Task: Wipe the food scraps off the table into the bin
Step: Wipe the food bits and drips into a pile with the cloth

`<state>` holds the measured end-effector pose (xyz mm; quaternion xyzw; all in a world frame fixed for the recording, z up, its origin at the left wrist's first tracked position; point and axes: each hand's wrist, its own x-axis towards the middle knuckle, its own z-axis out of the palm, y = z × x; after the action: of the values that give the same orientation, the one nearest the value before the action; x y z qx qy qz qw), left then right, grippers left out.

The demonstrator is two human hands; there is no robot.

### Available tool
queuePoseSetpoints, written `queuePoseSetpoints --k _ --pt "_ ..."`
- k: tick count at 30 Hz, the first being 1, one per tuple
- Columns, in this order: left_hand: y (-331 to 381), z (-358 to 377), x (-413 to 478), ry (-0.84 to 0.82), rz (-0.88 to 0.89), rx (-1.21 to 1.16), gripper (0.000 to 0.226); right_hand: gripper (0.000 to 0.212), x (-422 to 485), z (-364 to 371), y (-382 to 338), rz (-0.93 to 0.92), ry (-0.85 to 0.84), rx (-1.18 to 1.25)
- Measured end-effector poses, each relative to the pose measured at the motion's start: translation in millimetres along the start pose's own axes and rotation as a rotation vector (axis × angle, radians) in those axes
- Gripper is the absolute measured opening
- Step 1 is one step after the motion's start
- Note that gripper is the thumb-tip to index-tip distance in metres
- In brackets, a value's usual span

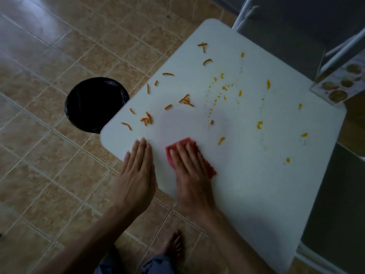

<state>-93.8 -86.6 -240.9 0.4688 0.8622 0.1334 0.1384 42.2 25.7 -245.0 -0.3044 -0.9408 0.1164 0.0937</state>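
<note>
A white table (256, 184) carries several orange food strips (147, 119) near its left edge and yellow smears (224, 88) across its middle. My right hand (191, 165) lies flat on a red cloth (210, 169) at the table's near-left part, pressing it down. My left hand (138, 171) rests flat with fingers together at the table's near-left edge, holding nothing. A round bin with a black liner (92, 103) stands on the floor just left of the table, partly hidden under its corner.
A white-framed chair (276, 32) stands at the far side of the table. A box printed with round cakes (339, 82) sits at the far right corner. Tan tiled floor (49, 155) surrounds the table. My bare foot (173, 246) is below.
</note>
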Motion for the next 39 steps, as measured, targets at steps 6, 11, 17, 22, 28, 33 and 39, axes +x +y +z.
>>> queuePoseSetpoints --k 6,11,17,22,28,33,39 --pt "36 8 18 -0.003 0.111 -0.061 0.059 0.052 -54 -20 46 0.203 0.054 0.004" --pt "50 15 64 0.023 0.161 -0.058 0.058 0.051 8 -11 63 0.172 0.1 -0.001" --pt "57 22 89 0.028 0.137 -0.025 0.061 0.049 37 -9 75 0.104 0.119 0.037" --pt "57 22 88 0.022 0.131 -0.007 0.061 0.051 13 -14 84 0.197 0.138 0.012" --pt "57 24 89 0.034 0.129 -0.023 0.059 0.057 51 -3 78 0.37 0.182 -0.033" --pt "57 23 88 0.086 0.142 -0.01 0.057 0.053 116 7 69 0.162 0.141 0.001" --pt "55 24 89 0.081 0.153 -0.008 0.056 0.053 128 5 76 0.071 0.097 0.022"
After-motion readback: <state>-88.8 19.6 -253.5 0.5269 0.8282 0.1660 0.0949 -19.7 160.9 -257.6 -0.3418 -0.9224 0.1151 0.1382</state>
